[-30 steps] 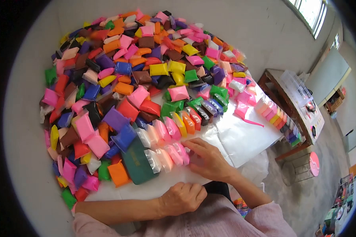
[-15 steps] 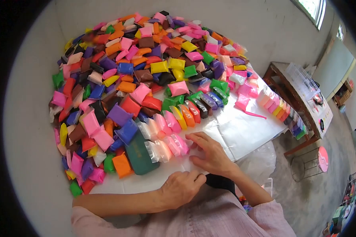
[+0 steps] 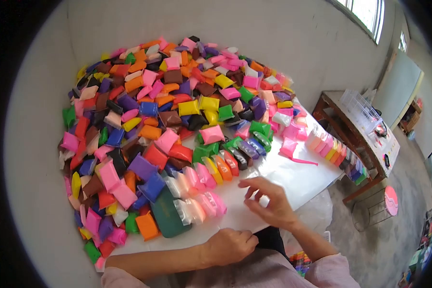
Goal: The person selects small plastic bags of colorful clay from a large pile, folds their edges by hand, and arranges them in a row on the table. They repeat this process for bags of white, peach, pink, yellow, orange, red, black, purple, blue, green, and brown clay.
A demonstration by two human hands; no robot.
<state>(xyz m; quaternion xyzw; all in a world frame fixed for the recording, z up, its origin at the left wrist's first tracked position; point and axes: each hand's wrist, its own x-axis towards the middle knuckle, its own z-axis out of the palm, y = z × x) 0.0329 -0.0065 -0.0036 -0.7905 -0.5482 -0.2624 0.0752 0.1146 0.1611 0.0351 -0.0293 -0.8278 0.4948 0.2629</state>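
My right hand (image 3: 270, 201) hovers over the white tabletop with fingers curved and apart, holding nothing I can see. It is just right of a short row of pale and pink packets (image 3: 210, 205). Beside the table's near edge my left hand (image 3: 231, 246) is closed in a fist; whatever it may hold is hidden. A second row of clear-ended packets (image 3: 224, 165), running from pale pink through yellow, orange and red to black, purple and blue, lies behind the short one. Left of both rows lies a dark green flat case (image 3: 169, 216).
A large heap of coloured packets (image 3: 173, 77) covers the table's back and left. Another sorted row of packets (image 3: 333, 151) lies by the right edge, near a pink strip (image 3: 305, 162). Further right stand a wooden desk (image 3: 365, 129) and a pink-topped stool (image 3: 391, 200).
The view has tilted upward, so the table sits lower in it. My right hand has moved away from the short pink row, its fingers apart. My left hand stays closed near the edge.
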